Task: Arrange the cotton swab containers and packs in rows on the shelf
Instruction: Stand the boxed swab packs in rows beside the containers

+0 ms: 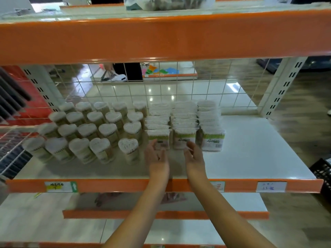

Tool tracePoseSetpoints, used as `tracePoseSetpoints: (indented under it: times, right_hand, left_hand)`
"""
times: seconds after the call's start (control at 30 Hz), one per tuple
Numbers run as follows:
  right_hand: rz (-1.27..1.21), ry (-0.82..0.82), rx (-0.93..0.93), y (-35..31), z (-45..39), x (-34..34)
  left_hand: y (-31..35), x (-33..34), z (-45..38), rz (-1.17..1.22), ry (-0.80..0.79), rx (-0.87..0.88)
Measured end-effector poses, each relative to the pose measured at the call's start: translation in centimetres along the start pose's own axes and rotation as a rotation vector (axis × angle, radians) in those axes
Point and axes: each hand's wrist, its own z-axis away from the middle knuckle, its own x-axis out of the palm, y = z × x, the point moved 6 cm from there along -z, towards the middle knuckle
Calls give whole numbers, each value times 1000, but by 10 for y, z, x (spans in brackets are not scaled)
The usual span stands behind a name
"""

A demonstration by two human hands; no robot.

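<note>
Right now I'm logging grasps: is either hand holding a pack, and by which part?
Neither holds anything. The left hand and right hand are open, palms facing, just in front of the front packs.

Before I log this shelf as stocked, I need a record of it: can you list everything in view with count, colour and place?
heart-shaped swab containers: about twenty, clear with white swab tips, in rows on the left of the shelf.
swab packs: three rows running front to back, white with green labels, right of the containers.
shelf: one, white board with orange front edge.
price labels: at least three, white, on the orange edge.
wire grid: white, behind the goods.
black crate: one, far right.
left hand: open, at the front left pack.
right hand: open, at the front middle pack.
</note>
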Motion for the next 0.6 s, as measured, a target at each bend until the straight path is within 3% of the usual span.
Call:
tracePoseSetpoints:
  times: [0.07,0.2,0.33,0.6]
  right_hand:
    - [18,-91,22,-1,3,18]
    - [2,-199,39,-8,-5,52]
    - [4,-198,94,-4,-14,68]
    - [16,-179,32,-11,-18,76]
  left_hand:
    - [-10,-5,-8,20,56,-28]
    - [-2,-1,-21,-7,-41,-56]
    - [-3,2,-42,17,-57,-42]
    - [3,4,-56,147,-97,17]
